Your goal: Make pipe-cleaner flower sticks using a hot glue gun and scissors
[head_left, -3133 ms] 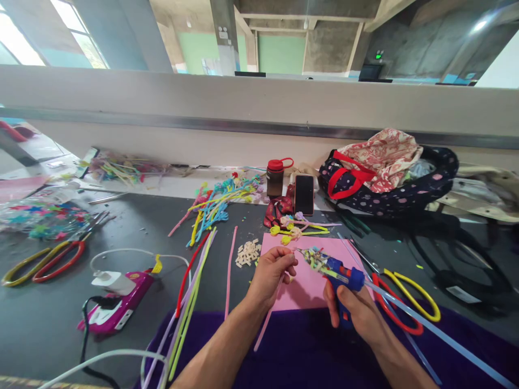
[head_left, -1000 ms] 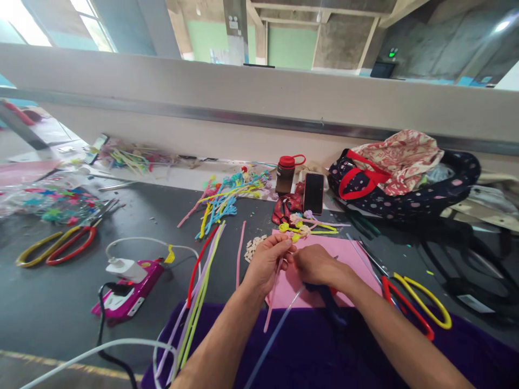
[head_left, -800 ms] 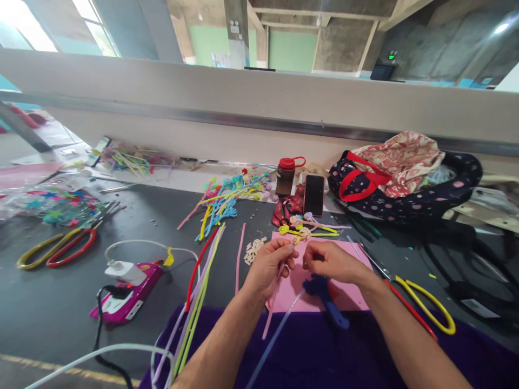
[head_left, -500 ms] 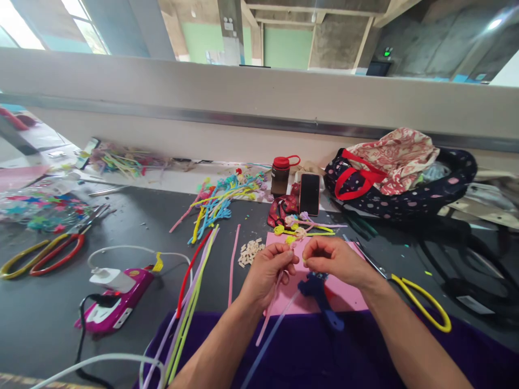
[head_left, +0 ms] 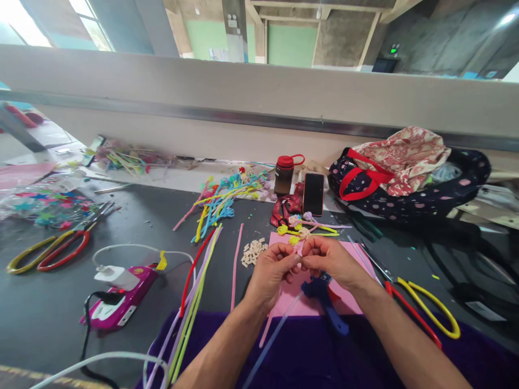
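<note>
Head view: scissors (head_left: 77, 232) far left, grey tabletop (head_left: 60, 302) running to the power strip (head_left: 133, 297). Lower centre, left hand (head_left: 270, 275) pinches a pink stem (head_left: 265, 330), tail past the paper (head_left: 348, 302)'s near edge. Glue gun (head_left: 322, 297) overhangs there; right hand (head_left: 332, 259) above, fingertips nearly together at the left's, grip hidden! Second scissors (head_left: 438, 302) lower right.

The blue plastic glue gun (head_left: 319, 294) lies on the pink rectangular sheet (head_left: 351, 304), its handle past the near edge. Left of the sheet — small pale pegs (head_left: 254, 252), a straight pink fuzzy stem (head_left: 237, 268), then a long purple-and-green stem bundle (head_left: 194, 302). Right: red-and-yellow-handled scissors (head_left: 413, 317) — behind them, a navy spotted fabric bag (head_left: 430, 202).
</note>
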### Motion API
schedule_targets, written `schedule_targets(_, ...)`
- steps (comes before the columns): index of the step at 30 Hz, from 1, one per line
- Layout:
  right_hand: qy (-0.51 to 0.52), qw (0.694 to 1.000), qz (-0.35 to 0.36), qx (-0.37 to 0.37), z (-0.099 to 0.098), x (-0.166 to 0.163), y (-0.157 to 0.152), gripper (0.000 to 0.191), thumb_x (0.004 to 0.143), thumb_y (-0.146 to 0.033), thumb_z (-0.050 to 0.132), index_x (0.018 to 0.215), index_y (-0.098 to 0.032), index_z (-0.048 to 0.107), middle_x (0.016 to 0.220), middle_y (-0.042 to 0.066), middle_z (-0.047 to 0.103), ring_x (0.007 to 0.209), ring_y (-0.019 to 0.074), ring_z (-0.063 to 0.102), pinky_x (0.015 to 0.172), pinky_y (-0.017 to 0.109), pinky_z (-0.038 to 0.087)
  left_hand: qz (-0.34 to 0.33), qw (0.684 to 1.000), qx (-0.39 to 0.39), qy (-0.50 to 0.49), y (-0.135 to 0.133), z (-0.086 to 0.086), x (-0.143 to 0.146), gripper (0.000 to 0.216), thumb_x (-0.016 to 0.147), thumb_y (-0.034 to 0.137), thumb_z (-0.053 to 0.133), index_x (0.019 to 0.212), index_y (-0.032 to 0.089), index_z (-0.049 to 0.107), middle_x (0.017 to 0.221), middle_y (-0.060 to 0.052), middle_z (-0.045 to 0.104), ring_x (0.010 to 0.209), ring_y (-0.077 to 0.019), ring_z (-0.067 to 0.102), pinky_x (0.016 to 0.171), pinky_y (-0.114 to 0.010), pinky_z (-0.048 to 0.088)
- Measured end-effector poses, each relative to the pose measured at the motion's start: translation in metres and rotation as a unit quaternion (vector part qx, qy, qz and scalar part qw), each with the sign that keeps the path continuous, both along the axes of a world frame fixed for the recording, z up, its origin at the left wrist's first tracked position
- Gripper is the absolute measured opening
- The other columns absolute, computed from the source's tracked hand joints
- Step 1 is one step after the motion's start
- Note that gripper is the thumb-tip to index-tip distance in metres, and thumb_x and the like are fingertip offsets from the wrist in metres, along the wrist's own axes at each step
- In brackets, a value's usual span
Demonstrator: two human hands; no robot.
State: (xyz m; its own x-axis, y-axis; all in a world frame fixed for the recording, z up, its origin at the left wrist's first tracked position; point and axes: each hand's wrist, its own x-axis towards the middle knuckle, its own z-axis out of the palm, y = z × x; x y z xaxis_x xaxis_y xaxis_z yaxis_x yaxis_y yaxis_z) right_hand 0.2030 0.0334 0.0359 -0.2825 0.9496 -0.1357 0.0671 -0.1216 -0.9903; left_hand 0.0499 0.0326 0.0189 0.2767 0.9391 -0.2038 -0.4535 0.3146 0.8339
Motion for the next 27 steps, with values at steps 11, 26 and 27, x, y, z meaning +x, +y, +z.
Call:
schedule_targets(11, -0.052, 0.986, -0.033, 0.154, -0.002, -0.006, -0.003, 0.009, 0.076, -0.024, 0.063, 0.075, -0.015, 0.063, 0.070, -0.001, 0.061, 0.064, 0.0108, 0.053, 0.060, 0.023, 0.041, -0.024, 0.992, -0.102, -0.071, 0.005, -0.001, -0.002, 0.025, 0.057, 0.016, 0.077, 0.066, 0.015, 0.054, 0.050, 0.004, 0.054, 0.041, -0.0024, 0.044, 0.034, -0.010, 0.026)
schedule_targets(26, -0.157, 0.930, 0.016, 0.332, 0.023, 0.017, -0.003, 0.006, 0.078, -0.018, 0.062, 0.075, -0.019, 0.067, 0.078, 0.002, 0.063, 0.077, 0.0157, 0.058, 0.071, 0.029, 0.045, -0.035, 0.986, 0.053, 0.154, 0.000, 0.002, -0.002, 0.014, 0.064, 0.021, 0.066, 0.064, 0.015, 0.054, 0.048, 0.005, 0.055, 0.030, -0.0015, 0.034, 0.030, -0.014, 0.021)
schedule_targets(27, -0.160, 0.926, 0.016, 0.342, 0.022, 0.017, -0.002, 0.006, 0.078, -0.017, 0.063, 0.075, -0.019, 0.067, 0.078, 0.002, 0.063, 0.077, 0.0158, 0.058, 0.071, 0.029, 0.045, -0.036, 0.984, 0.059, 0.165, 0.000, 0.002, -0.001, 0.012, 0.065, 0.020, 0.065, 0.064, 0.015, 0.054, 0.047, 0.006, 0.054, 0.030, -0.0017, 0.034, 0.030, -0.014, 0.022)
